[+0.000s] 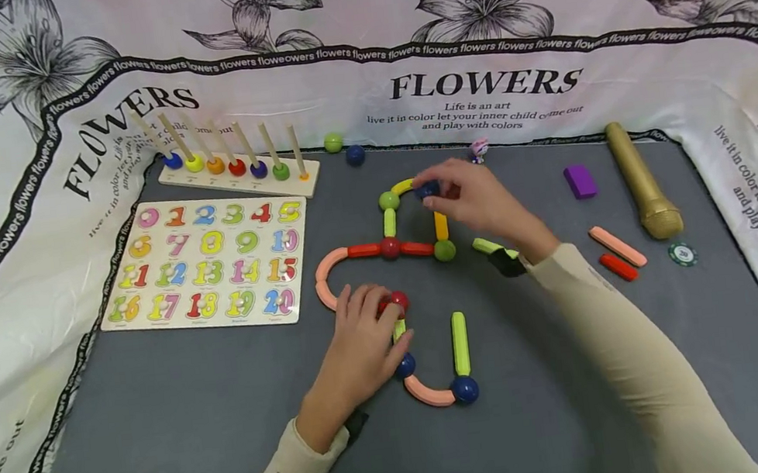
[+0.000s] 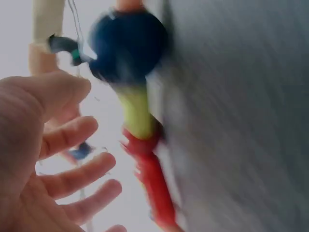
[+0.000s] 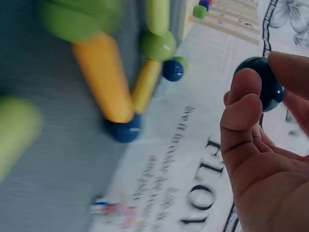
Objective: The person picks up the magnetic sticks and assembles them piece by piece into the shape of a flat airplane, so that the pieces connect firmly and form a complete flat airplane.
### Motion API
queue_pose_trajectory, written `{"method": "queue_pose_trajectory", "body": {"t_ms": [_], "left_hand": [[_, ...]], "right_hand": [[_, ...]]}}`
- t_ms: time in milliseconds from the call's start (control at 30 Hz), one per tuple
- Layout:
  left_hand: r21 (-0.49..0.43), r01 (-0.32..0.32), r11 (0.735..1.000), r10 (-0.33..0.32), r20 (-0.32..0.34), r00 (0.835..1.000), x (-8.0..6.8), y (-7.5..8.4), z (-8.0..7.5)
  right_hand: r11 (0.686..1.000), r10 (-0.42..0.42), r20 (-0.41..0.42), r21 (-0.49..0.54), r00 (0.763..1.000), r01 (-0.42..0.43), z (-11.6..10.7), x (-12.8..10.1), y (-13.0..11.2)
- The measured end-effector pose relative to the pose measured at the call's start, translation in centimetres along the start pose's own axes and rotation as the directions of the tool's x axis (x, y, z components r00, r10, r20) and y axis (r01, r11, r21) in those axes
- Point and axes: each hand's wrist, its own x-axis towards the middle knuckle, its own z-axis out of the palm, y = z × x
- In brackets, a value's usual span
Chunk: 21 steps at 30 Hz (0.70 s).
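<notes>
The right hand pinches 1 dark blue ball just above the yellow rod, while the left hand, fingers spread, rests on the red ball.

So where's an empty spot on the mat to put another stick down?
The widest bare gray mat lies below the number puzzle, beside the left hand. Another free patch sits between the purple block and the right hand. The middle is crowded with joined sticks and balls.
</notes>
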Motion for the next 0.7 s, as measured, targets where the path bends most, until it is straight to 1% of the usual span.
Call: {"method": "queue_pose_trajectory", "body": {"t_ms": [33,100,133,200,233,300,367,433,467,533,567,700], "left_hand": [[0.012,-0.038,0.999,0.038,-0.015,0.999,0.0,0.6,-0.1],[0.029,-0.105,0.994,0.106,-0.008,0.994,0.2,2.0,-0.3],[0.043,-0.13,0.991,0.129,0.016,0.991,0.4,2.7,-0.2],[0.078,-0.159,0.984,0.152,0.089,0.984,1.1,3.9,0.1],[0.093,-0.165,0.982,0.152,0.134,0.979,1.6,4.4,0.3],[0.125,-0.165,0.978,0.134,0.229,0.964,2.6,5.2,0.9],[0.145,-0.167,0.975,0.115,0.313,0.943,3.3,5.7,1.6],[0.143,-0.162,0.976,0.098,0.376,0.922,3.8,6.2,2.1],[0.144,-0.162,0.976,0.094,0.396,0.914,3.9,6.4,2.4],[0.146,-0.161,0.976,0.088,0.41,0.908,4.0,6.7,2.7],[0.145,-0.156,0.977,0.085,0.407,0.91,4.0,6.8,2.8],[0.143,-0.156,0.977,0.095,0.362,0.927,3.9,7.1,2.8]], "right_hand": [[0.999,0.028,0.0,0.023,1.0,-0.028,0.1,-1.4,0.3],[0.993,0.092,0.004,0.071,0.996,-0.092,0.5,-4.0,1.0],[0.989,0.12,0.007,0.088,0.993,-0.12,0.7,-5.2,1.5],[0.975,0.177,0.013,0.132,0.984,-0.177,1.1,-7.4,2.2],[0.968,0.201,0.02,0.153,0.979,-0.201,1.4,-8.4,2.5],[0.95,0.241,0.037,0.194,0.97,-0.244,2.1,-10.0,3.0],[0.932,0.274,0.063,0.228,0.96,-0.281,2.9,-11.1,3.4],[0.915,0.301,0.087,0.254,0.95,-0.313,3.6,-11.9,3.7],[0.908,0.313,0.096,0.261,0.945,-0.327,4.0,-12.2,3.8],[0.901,0.322,0.114,0.269,0.94,-0.341,4.5,-12.7,3.9],[0.899,0.324,0.124,0.27,0.938,-0.346,4.7,-13.0,4.0],[0.899,0.303,0.147,0.284,0.942,-0.333,5.2,-13.9,3.9]]}}
